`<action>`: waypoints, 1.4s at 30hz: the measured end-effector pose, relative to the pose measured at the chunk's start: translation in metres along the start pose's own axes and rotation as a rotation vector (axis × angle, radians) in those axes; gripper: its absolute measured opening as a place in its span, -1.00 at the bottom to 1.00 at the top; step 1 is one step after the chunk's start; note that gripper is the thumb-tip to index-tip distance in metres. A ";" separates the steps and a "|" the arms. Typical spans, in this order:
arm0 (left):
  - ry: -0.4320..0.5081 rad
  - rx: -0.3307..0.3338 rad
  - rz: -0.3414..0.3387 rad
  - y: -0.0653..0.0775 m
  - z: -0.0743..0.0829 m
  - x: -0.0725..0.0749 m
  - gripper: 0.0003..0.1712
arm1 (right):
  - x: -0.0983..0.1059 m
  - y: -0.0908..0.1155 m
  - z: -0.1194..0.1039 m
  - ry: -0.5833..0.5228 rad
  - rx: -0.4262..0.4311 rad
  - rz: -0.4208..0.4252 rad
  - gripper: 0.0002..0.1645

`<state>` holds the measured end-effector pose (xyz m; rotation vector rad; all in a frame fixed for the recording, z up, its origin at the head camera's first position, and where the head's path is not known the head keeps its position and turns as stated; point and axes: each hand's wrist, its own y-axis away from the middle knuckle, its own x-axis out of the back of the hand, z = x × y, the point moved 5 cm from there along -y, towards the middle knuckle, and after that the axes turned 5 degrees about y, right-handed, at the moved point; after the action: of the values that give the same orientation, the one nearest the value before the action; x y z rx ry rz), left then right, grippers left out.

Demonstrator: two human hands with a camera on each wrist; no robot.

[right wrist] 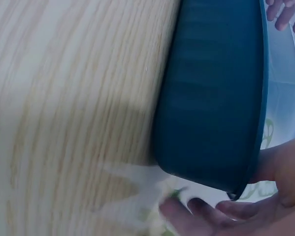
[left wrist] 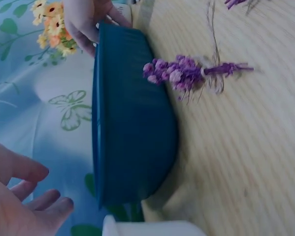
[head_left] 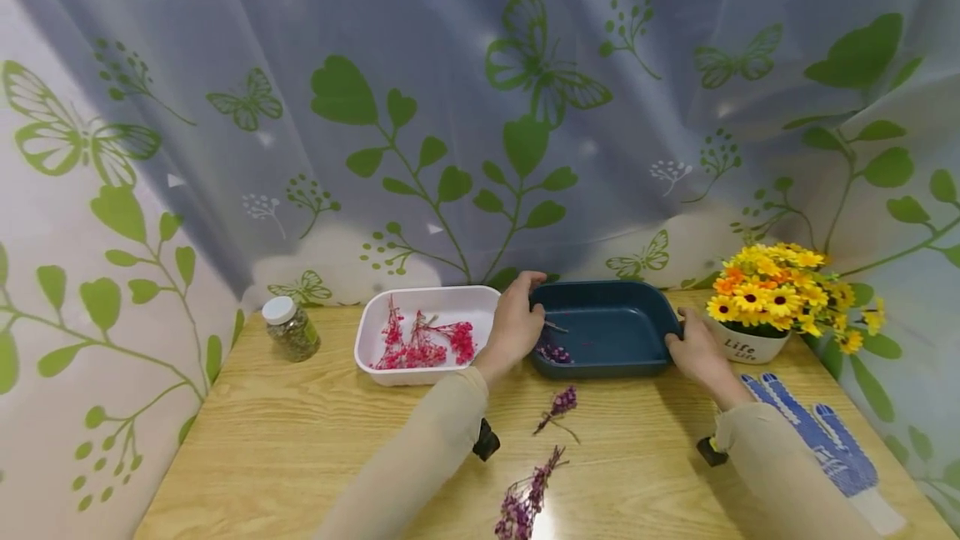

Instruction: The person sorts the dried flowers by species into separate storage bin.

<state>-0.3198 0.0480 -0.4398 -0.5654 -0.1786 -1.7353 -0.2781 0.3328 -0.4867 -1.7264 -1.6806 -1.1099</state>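
Observation:
A dark blue rectangular tray (head_left: 607, 369) rests on the table with a purple dried flower sprig (head_left: 555, 353) at its left end. My right hand (head_left: 701, 357) holds the tray's right end, thumb over the rim and fingers outside; in the right wrist view the thumb (right wrist: 263, 164) partly disappears behind the rim. By the left end is my left hand (head_left: 513, 327), its fingers loosely extended. A gap shows between those fingers (left wrist: 58, 209) and the tray in the left wrist view. Purple dried flower bunches (head_left: 558, 402) (head_left: 525, 498) lie in front.
A white tray (head_left: 412, 377) of pinkish-red dried flowers stands left of the blue one. Further left is a white-lidded jar (head_left: 292, 332). Potted yellow flowers (head_left: 772, 294) and a blue-white glove (head_left: 825, 440) are at right. A patterned curtain (head_left: 450, 107) hangs behind the table.

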 end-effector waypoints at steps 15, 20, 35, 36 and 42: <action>-0.076 0.078 -0.036 0.021 -0.014 0.011 -0.39 | 0.006 0.044 -0.077 0.044 0.571 0.527 -0.32; -0.071 0.095 -0.056 0.022 -0.017 0.008 -0.36 | -0.006 0.054 -0.095 0.073 0.694 0.516 -0.30; -0.266 -0.156 -0.093 0.049 0.013 -0.002 -0.74 | -0.003 0.026 -0.041 0.154 0.389 0.467 -0.21; -0.297 -0.188 -0.118 0.053 0.016 -0.005 -0.82 | -0.003 0.024 -0.035 0.151 0.364 0.445 -0.17; -0.490 -0.256 -0.314 0.074 0.014 -0.031 -0.87 | -0.005 0.012 -0.017 0.128 0.245 0.316 -0.01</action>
<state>-0.2410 0.0626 -0.4556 -1.2029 -0.4103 -1.9070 -0.2697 0.3146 -0.4796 -1.6539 -1.3458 -0.8143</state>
